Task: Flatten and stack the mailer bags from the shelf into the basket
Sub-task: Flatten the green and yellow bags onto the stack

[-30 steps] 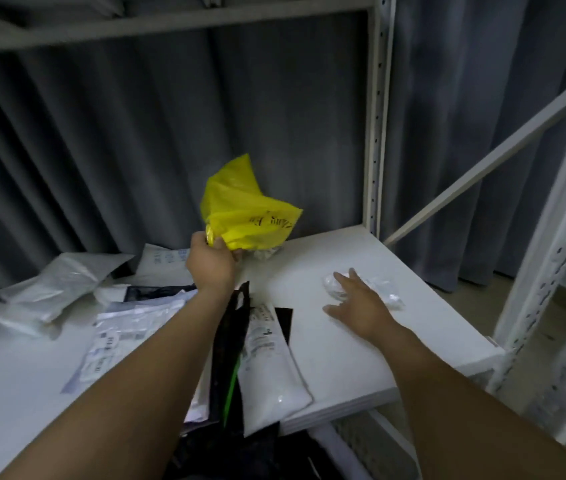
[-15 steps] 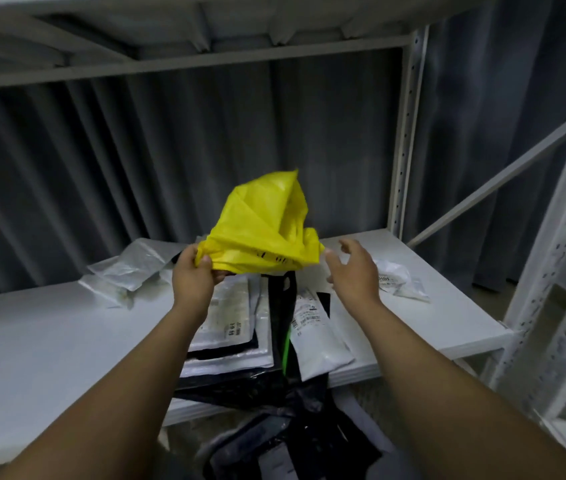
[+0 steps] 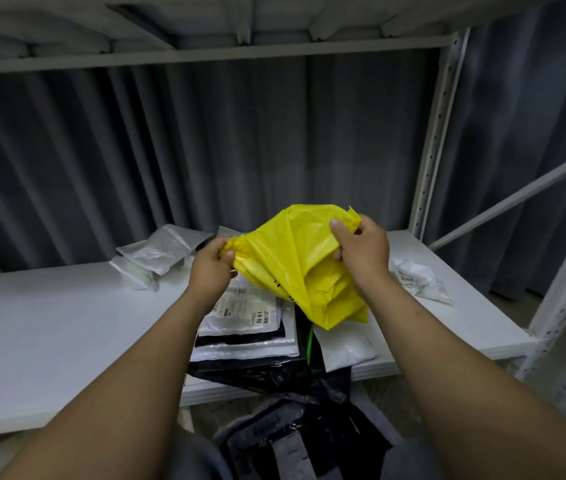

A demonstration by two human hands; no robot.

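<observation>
since the last frame the right hand (image 3: 361, 251) joined the left hand (image 3: 210, 268); both pinch the yellow mailer bag (image 3: 304, 268) above the shelf (image 3: 49, 327), likely to spread it flat.

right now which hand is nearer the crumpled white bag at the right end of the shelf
Right. The right hand holds the yellow mailer by a corner, just left of the crumpled white bag; the left hand pinches its other end, farther left.

Left hand (image 3: 210, 268) and right hand (image 3: 361, 252) are bare, as are both forearms (image 3: 156, 358) to the near edge; the right thumbnail (image 3: 335, 223) is short.
</observation>
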